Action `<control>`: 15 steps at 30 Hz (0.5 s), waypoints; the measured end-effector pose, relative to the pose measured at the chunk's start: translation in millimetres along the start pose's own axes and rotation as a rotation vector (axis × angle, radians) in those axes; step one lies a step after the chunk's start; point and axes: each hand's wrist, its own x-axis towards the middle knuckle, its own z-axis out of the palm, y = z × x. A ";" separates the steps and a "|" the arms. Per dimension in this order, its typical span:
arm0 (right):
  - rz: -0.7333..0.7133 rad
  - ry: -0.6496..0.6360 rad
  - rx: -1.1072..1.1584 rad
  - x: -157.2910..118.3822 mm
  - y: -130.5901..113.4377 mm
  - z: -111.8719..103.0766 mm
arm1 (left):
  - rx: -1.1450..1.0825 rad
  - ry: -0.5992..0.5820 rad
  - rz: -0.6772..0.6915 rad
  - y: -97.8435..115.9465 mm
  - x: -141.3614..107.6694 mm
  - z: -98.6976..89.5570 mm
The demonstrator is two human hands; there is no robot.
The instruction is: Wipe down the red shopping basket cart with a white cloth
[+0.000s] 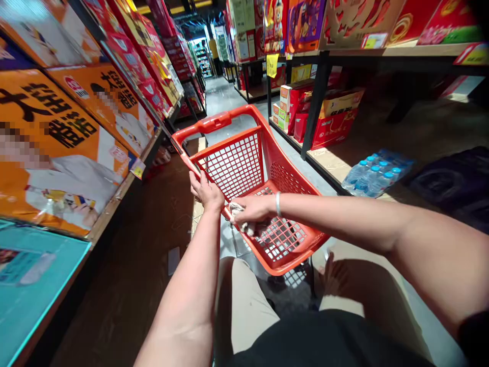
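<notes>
A red plastic shopping cart (294,176) stands in the aisle in front of me, its grid-sided basket showing no goods inside. My left hand (207,192) rests on the cart's left rim, its fingers bent over the edge. My right hand (254,210), with a pale band at the wrist, is closed on a crumpled grey-white cloth (248,228) at the same rim, just right of my left hand. Part of the cloth hangs over the inside of the basket.
Orange boxes (57,148) fill the left shelf. Red gift boxes (336,120) and a pack of water bottles (372,173) sit on the right lower shelf. A person in yellow (213,49) is far down the aisle.
</notes>
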 end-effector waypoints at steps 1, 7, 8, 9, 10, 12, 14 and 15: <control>-0.040 0.041 -0.123 -6.5 2.7 6.0 | 0.028 -0.007 -0.017 2.8 0.1 -0.8; -0.129 0.373 -0.709 -28.1 12.0 25.7 | 0.207 -0.090 -0.098 20.7 -7.5 -8.2; -0.127 0.356 -0.708 -29.8 14.3 23.3 | 0.240 -0.103 -0.084 21.8 -10.0 -9.9; -0.130 0.344 -0.705 -31.8 17.2 19.7 | 0.273 -0.114 -0.061 22.1 -12.8 -11.7; -0.133 0.339 -0.704 -34.3 20.6 15.1 | 0.304 -0.120 -0.036 21.5 -16.1 -13.8; -0.143 0.327 -0.701 -41.3 28.5 4.6 | 0.354 -0.124 0.017 18.4 -24.2 -19.2; -0.152 0.306 -0.692 -50.5 37.1 -6.4 | 0.390 -0.125 0.079 14.2 -35.3 -26.7; -0.157 0.300 -0.688 -55.6 41.6 -12.0 | 0.404 -0.127 0.115 12.0 -41.9 -31.4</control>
